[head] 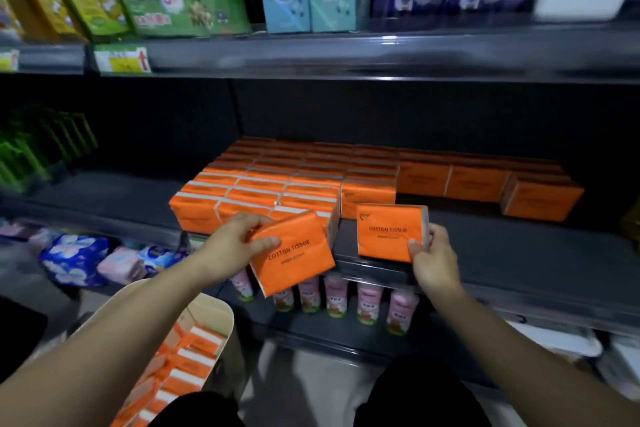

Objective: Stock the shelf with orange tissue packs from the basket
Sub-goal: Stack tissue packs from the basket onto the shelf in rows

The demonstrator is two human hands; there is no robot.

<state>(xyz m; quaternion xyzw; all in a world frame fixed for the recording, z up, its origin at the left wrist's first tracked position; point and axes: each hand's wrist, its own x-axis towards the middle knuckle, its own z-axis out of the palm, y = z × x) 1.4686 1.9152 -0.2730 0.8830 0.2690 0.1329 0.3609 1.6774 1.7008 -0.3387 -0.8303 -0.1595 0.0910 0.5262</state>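
At the back of the stack (277, 184) of orange packs, rows fade into shadow; below the stack, our left forearm (138, 315) hides part of the basket (214, 308). Both hands are closed on packs. Just before the stack, our left hand (239, 239) grips a tilted tissue pack (294, 260), while our right hand (433, 260) pinches a second pack (388, 232) upright.

My left hand (239, 239) holds an orange plastic-wrapped tissue pack (294, 262) tilted, just before the stacked block of orange packs (273, 184) on the dark metal shelf (519, 253). To its right, my right hand (433, 260) holds a second orange pack (388, 232) upright at the shelf's front edge. Below left — a cream plastic basket (221, 312) with more packs (187, 367) inside; pink bottles (367, 302) stand beneath the shelf.
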